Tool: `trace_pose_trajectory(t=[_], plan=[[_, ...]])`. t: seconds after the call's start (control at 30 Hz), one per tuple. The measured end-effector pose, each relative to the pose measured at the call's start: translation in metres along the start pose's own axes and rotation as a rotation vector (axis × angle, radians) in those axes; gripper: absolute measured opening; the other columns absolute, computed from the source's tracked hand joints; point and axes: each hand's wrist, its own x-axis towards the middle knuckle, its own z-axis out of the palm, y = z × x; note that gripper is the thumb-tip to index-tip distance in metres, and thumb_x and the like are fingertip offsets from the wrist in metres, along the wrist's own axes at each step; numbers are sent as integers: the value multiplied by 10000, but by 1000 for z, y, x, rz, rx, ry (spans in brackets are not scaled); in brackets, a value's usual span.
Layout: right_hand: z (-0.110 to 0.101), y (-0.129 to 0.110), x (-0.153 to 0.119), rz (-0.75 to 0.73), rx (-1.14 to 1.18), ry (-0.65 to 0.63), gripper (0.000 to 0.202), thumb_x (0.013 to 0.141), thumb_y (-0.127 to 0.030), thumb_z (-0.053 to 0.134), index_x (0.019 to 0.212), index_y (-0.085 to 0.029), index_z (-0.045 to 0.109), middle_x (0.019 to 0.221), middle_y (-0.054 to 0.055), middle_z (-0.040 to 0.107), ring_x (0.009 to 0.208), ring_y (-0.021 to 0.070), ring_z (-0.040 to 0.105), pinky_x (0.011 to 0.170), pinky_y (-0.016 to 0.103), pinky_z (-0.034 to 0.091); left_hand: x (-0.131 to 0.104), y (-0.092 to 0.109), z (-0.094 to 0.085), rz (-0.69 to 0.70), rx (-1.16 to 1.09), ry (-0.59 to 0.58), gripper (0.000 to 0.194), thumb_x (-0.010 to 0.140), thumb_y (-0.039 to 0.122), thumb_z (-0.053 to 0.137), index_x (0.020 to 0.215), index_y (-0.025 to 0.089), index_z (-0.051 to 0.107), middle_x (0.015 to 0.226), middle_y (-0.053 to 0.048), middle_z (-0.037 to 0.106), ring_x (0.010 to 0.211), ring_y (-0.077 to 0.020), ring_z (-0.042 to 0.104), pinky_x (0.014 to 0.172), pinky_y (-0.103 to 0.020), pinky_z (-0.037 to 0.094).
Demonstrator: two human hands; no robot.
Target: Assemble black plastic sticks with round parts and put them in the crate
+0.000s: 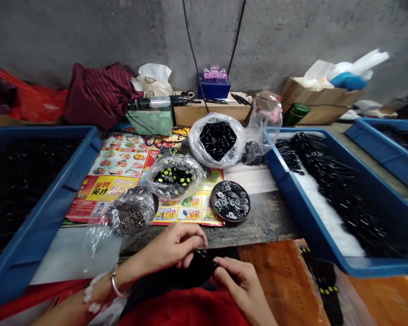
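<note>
At the front edge of the bench, my right hand (240, 281) pinches the end of a small dark black piece (206, 261), whose exact kind I cannot make out. Curled with fingers bent over, my left hand (180, 246) is beside the other end of that piece; what its fingertips hold is hidden. Ahead of my hands stands a round dish of flat grey metal pieces (230, 201). Small screws (132, 218) fill a plastic-lined bowl to the left. Behind it are a bag of black and yellow-green round parts (174, 176) and a bag of glossy black parts (218, 140).
Blue bins of black parts flank the bench, one at left (51, 222) and one at right (275, 167). An electric screwdriver (156, 102) lies on a green box (151, 121) at the back. Printed flyers (119, 170) cover part of the worktop. An orange crate (280, 276) stands below right.
</note>
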Motion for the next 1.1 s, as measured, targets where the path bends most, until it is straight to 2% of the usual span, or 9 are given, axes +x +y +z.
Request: trace_pose_trajectory(t=[0.1,0.3,0.47,0.63,0.77,0.93,1.1], plan=[[0,0,-1,-64,-96,25,350,928,-362,524,737,-146,724,633,50,659,586,166,591,566,233,410,2,-1,2,-13,-26,-14,212,870,305,481,854,144,617,437,70,477,348,-72,419,343,-131,284],[2,5,-2,-163,-81,66,329,925,-322,513,736,-162,730,612,35,655,563,159,604,542,214,417,6,-1,5,-51,-44,-77,218,865,303,488,854,133,624,406,67,511,306,-59,391,321,-123,292],[3,6,-3,-162,-86,95,310,917,-322,521,768,-155,736,631,40,673,576,162,624,558,207,438,7,-2,7,-80,-89,-76,238,853,348,521,851,133,623,400,67,516,298,-59,384,308,-125,297],[0,7,-3,-168,-129,90,349,926,-319,492,699,-152,697,601,36,645,554,155,605,540,206,421,8,-3,6,-115,-119,-65,252,838,380,532,862,141,609,407,72,515,306,-59,398,296,-115,286],[0,9,-3,-181,-132,86,335,930,-309,491,717,-148,693,602,35,634,542,152,598,522,204,417,8,-2,8,-119,-75,-77,244,844,362,514,861,142,618,409,70,519,302,-60,391,295,-121,292],[3,10,-4,-240,-120,158,289,923,-291,523,762,-138,709,596,34,632,523,148,609,503,192,429,8,-3,12,-126,-5,-76,240,854,340,503,864,140,636,432,64,529,321,-63,428,309,-123,307],[3,10,-3,-336,-203,147,269,924,-230,503,754,-128,686,567,27,591,488,137,558,470,203,391,8,-4,14,-149,-53,-95,239,856,346,495,877,142,618,448,62,537,326,-65,438,301,-119,321]])
